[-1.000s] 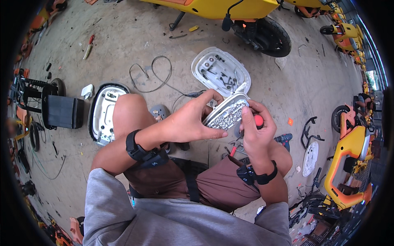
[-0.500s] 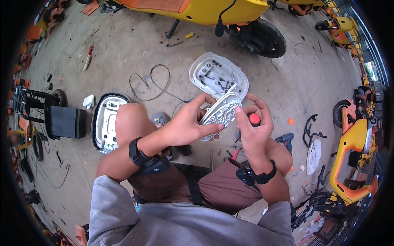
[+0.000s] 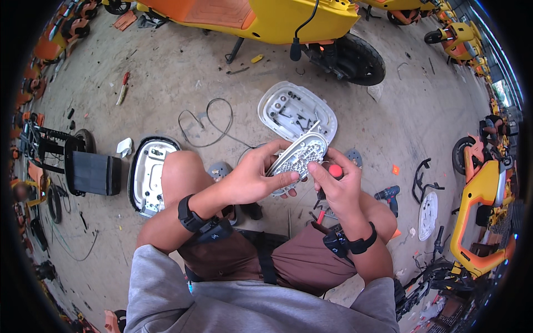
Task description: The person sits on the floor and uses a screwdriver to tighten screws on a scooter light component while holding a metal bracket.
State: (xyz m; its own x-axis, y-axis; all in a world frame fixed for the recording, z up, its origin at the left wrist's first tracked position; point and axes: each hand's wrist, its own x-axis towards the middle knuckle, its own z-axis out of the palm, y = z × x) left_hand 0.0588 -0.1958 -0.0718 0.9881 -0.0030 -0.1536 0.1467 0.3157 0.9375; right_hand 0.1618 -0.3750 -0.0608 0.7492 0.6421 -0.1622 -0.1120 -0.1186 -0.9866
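Seated person holding a grey lamp part and a red-handled screwdriver above a concrete floor.

The left hand (image 3: 252,177) grips the oval grey reflector plate (image 3: 297,161) from the side, fingers curled under its edge, while the right hand (image 3: 338,188) touches its other end and clasps the screwdriver (image 3: 332,172). Just beyond the plate a white housing shell (image 3: 297,111) lies open on the floor (image 3: 166,72), with a loose black cable (image 3: 208,122) beside it. Another oval cover (image 3: 147,172) lies by the left knee, a cordless drill (image 3: 388,195) near the right knee, and a yellow scooter (image 3: 277,22) stands further off.
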